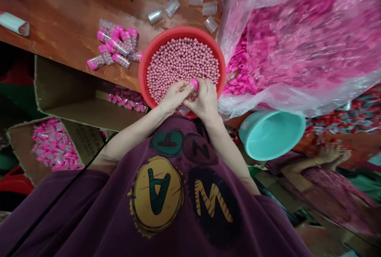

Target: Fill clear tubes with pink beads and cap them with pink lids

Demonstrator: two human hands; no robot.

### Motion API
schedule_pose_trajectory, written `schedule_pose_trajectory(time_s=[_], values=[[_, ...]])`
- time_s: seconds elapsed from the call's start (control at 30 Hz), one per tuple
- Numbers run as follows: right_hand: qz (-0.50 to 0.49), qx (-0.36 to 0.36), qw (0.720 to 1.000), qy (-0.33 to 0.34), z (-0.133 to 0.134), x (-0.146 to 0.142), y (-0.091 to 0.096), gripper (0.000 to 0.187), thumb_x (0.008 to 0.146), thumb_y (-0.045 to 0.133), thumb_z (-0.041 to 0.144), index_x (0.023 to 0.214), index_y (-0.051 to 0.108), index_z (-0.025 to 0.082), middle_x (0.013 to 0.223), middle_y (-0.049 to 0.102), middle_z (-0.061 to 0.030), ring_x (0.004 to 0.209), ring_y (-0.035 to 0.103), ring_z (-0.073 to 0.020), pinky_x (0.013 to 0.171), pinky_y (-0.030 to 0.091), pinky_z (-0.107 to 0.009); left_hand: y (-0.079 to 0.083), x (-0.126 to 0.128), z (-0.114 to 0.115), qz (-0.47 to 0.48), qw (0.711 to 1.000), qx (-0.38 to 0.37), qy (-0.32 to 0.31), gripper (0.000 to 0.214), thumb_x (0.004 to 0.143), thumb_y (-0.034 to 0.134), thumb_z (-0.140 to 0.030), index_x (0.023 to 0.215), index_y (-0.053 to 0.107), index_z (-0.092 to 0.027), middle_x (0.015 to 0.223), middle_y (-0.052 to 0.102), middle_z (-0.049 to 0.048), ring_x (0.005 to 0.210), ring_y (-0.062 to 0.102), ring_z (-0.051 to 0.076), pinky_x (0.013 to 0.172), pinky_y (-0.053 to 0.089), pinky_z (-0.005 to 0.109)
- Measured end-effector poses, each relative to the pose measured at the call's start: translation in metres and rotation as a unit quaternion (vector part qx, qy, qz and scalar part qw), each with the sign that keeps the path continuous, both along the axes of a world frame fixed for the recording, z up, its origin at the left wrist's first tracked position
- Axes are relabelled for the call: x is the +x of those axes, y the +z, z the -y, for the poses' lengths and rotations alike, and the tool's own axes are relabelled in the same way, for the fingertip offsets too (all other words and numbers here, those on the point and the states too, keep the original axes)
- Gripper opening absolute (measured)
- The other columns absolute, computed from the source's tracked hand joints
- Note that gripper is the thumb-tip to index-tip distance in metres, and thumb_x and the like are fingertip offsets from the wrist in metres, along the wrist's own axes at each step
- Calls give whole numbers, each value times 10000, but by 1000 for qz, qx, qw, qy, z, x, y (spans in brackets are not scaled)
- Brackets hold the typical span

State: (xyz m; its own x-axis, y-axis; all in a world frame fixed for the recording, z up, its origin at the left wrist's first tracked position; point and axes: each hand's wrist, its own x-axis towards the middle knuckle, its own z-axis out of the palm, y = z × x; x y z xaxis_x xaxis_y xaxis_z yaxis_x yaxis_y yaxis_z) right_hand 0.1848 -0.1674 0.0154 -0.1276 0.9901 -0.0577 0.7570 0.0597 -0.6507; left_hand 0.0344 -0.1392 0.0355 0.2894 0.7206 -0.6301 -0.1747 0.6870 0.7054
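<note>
A red bowl [143, 64] full of small pink beads [183, 60] stands at the table edge in front of me. Over its near side, my left hand [175, 97] and my right hand [206, 100] meet with their fingers closed around a small bright pink cap [194, 84]. Whatever is beneath the cap is mostly hidden by my fingers. Just below the hands, a piece of clear plastic [182, 110] shows at the bowl's near rim. Left of the bowl lies a pile of clear bead-filled vials with pink caps [119, 45].
Clear empty cups [172, 7] lie scattered beyond the bowl. A large plastic bag [297, 50] of pink parts is at right, above a turquoise basin [272, 136]. Cardboard boxes [71, 90] of pink-capped vials stand at left. Another person's hands [331, 153] are at far right.
</note>
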Motion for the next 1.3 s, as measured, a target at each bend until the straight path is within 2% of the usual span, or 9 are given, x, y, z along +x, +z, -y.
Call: schedule_pose_trajectory(time_s=[0.27,0.37,0.5,0.57,0.7,0.83,0.93,1.1,1.3], values=[[-112,-21,993,-5,2,15,-9,685,965,739,440,1561,512,191,1358,705,-162,1073,704,-296,1013,623,-523,-29,-61,-15,-153,971,183,21,542,1008,679,-719,1255,664,-237,1009,744,60,893,716,184,737,570,322],[-70,3,997,-40,-4,43,-12,308,1065,588,399,1296,705,233,1131,756,-109,1006,700,-293,978,609,-518,-54,-132,-46,-319,901,262,133,508,1102,550,-695,1398,544,-283,1278,728,39,1210,685,208,1044,598,435],[8,5,999,44,-11,33,-17,235,1070,566,298,1153,777,236,1142,778,-128,1097,680,-342,990,575,-564,-61,-184,-71,-486,784,329,201,504,1132,606,-290,1545,316,-272,1721,465,-17,1639,359,182,1446,236,511],[40,-11,995,91,-14,10,-22,320,1064,555,232,1316,752,233,1336,757,-147,1197,648,-359,1034,555,-592,-50,-169,-66,-503,773,360,140,454,1115,611,-275,1517,403,-308,1667,526,-24,1631,371,222,1433,231,575],[34,-63,990,125,-23,-21,-38,385,1066,498,173,1383,717,192,1402,739,-176,1280,621,-355,1137,518,-614,-35,-97,-36,-389,862,321,-61,184,1040,608,-252,1207,685,-254,1312,746,53,1347,634,265,1238,488,545],[-160,-91,983,13,-21,-18,-50,317,1053,577,333,1335,653,209,1314,774,-148,1214,708,-290,1117,587,-531,-41,-50,-14,-286,937,198,-47,317,903,664,-147,1217,700,-180,1189,779,82,1040,726,196,960,602,371],[-324,-135,933,-78,-12,-15,-55,370,968,666,507,1210,598,235,1188,807,-109,1067,779,-247,1006,658,-461,-39,-34,-7,-224,960,164,-40,324,880,744,-169,1202,718,-167,1125,779,71,906,702,169,886,596,338],[-396,-161,886,-179,0,-22,-56,417,865,718,555,1108,601,237,1159,823,-112,1083,801,-241,1049,664,-465,-25,-12,-7,-331,901,271,-73,308,867,811,-174,1167,744,-187,1178,748,91,1129,686,252,1062,568,420],[-371,-219,896,-109,18,-12,-27,480,924,682,568,1258,696,224,1125,827,-69,897,777,-202,865,706,-406,-27,-24,-24,-427,798,355,-233,276,940,676,-196,1211,726,-177,1264,723,164,1280,645,358,1168,516,529]])
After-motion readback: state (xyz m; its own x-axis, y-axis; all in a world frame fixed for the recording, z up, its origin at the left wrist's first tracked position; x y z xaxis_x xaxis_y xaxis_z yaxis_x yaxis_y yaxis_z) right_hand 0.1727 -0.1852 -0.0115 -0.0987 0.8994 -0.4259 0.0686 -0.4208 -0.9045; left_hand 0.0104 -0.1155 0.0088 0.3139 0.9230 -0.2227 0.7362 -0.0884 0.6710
